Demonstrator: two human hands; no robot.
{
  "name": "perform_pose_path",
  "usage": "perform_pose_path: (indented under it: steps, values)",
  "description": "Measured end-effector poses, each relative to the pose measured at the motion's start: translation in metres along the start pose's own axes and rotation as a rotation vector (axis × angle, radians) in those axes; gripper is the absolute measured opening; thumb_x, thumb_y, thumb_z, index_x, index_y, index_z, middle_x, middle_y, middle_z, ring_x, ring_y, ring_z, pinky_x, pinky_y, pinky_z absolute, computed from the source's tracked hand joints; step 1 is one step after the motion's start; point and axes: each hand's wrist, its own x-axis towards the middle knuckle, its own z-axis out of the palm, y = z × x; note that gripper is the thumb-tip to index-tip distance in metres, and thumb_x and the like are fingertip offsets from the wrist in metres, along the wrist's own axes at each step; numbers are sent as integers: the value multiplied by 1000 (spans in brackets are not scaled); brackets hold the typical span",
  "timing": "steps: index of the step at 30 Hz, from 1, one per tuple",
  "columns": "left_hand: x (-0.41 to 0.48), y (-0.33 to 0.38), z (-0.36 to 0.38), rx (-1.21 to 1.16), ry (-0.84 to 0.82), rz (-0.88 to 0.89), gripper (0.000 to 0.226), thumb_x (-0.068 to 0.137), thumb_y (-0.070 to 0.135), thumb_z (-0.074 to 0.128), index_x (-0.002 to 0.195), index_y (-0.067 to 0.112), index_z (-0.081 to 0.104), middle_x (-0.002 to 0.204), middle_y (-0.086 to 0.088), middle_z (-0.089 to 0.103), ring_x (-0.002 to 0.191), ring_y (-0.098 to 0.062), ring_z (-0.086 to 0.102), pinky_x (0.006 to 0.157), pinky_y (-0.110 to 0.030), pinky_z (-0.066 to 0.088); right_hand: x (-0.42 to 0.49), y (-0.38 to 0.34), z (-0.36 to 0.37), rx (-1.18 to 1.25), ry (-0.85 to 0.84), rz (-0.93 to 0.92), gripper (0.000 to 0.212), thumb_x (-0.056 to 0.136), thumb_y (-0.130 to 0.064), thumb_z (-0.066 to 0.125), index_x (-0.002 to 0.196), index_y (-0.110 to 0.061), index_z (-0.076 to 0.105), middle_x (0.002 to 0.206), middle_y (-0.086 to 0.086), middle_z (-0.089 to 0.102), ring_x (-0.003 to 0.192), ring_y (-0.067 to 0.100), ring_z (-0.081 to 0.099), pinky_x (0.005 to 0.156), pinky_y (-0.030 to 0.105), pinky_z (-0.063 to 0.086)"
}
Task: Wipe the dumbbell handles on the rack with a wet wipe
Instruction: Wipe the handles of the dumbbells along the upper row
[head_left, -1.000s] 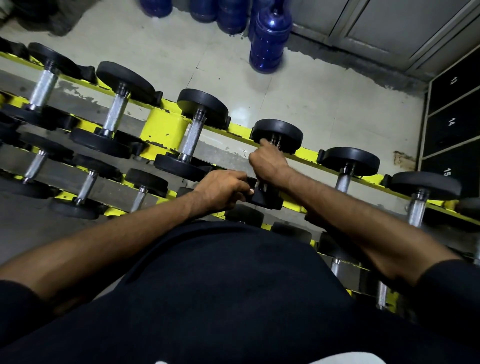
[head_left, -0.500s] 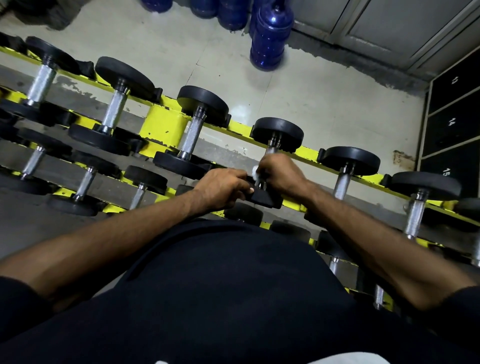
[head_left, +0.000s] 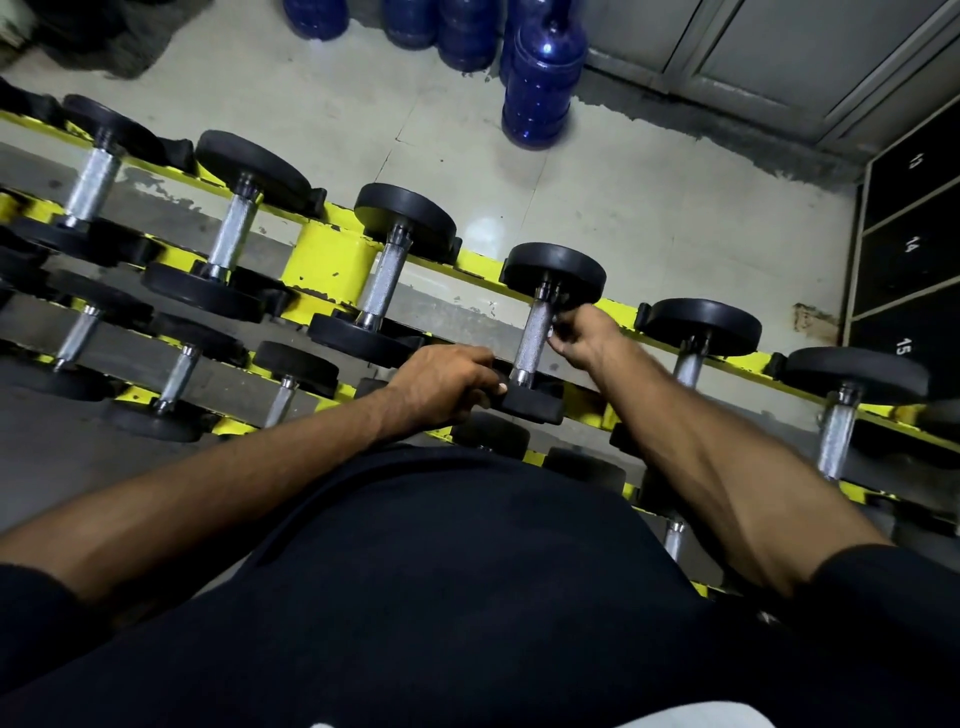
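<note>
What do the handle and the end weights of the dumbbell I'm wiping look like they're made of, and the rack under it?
Handle: bare metal, likely chromed steel; it is silvery with a rough knurled grain.
End weights: matte black, probably coated in rubber or urethane; there is hardly any shine.
Rack: metal painted glossy yellow, with the paint chipped along its edges.

My right hand (head_left: 584, 340) has slid off the dumbbell handle (head_left: 534, 340), which it was wrapped around half a second ago. It now sits just beside the handle at 3 o'clock, fingertips at the upper part. The knurled steel is uncovered again.
</note>
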Motion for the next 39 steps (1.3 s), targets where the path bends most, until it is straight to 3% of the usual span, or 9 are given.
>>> perform_pose_path:
  steps: [3, 6, 9, 13, 17, 21, 26, 32, 39]
  values:
    - [1, -1, 0, 1, -9, -10, 25, 77, 19, 84, 98, 28, 76, 90, 9, 62, 74, -14, 63, 56, -28, 51, 10, -2, 14, 138, 57, 10, 30, 94, 9, 33, 82, -7, 56, 78, 10, 60, 69, 20, 59, 58, 34, 52]
    - [1, 0, -1, -7, -7, -8, 26, 75, 18, 85, 97, 26, 76, 90, 7, 63, 74, -15, 63, 56, -25, 47, 2, 11, 18, 122, 220, -178, 12, 83, 1, 63, 84, -9, 69, 82, 6, 72, 67, 17, 62, 58, 29, 53]
    - [0, 1, -2, -11, 0, 1, 25, 73, 18, 87, 95, 25, 77, 89, 7, 63, 73, -14, 64, 57, -21, 40, -7, 28, 13, -302, 362, -630, 15, 73, -4, 78, 83, -14, 79, 79, -3, 74, 71, 10, 67, 69, 24, 57]
    - [2, 1, -4, -12, -1, 9, 23, 72, 19, 87, 92, 24, 77, 86, 6, 63, 71, -15, 63, 56, -20, 36, -11, 30, 15, -1006, 110, -1203, 28, 75, 8, 63, 91, -9, 77, 93, 2, 74, 89, 19, 59, 71, 25, 48]
    - [1, 1, -6, -1, 0, 7, 20, 76, 21, 85, 94, 25, 77, 85, 5, 63, 72, -18, 64, 56, -21, 35, -24, 27, 29, -1920, 179, -1247, 24, 83, 0, 62, 104, -3, 71, 102, 11, 68, 109, 31, 45, 75, 35, 40]
    - [1, 3, -8, -14, -4, 18, 21, 74, 17, 84, 93, 22, 77, 85, 3, 65, 71, -21, 64, 55, -22, 35, -37, 13, 35, -2183, -9, -1161, 13, 87, -12, 65, 97, -7, 71, 91, 13, 67, 108, 31, 47, 72, 35, 32]
    - [1, 2, -8, -24, 9, 26, 22, 74, 19, 85, 93, 24, 76, 87, 4, 65, 72, -20, 64, 57, -22, 35, -36, 11, 13, -1830, -271, -1104, 12, 81, -9, 71, 92, -11, 76, 85, 12, 65, 82, 31, 64, 61, 29, 42]
    - [0, 4, -6, -16, 18, 13, 25, 71, 19, 87, 94, 22, 76, 85, 3, 63, 74, -19, 64, 59, -21, 34, -25, 53, -26, -742, 57, -801, 18, 69, -9, 83, 78, -17, 69, 79, -6, 70, 73, 8, 65, 68, 25, 57]
    - [-1, 6, -6, -31, 25, -2, 17, 77, 21, 84, 93, 20, 76, 85, 1, 62, 73, -21, 64, 57, -23, 34, 2, 28, -12, -195, 37, -346, 16, 84, 9, 69, 77, -5, 68, 59, 5, 64, 46, 14, 52, 45, 25, 46]
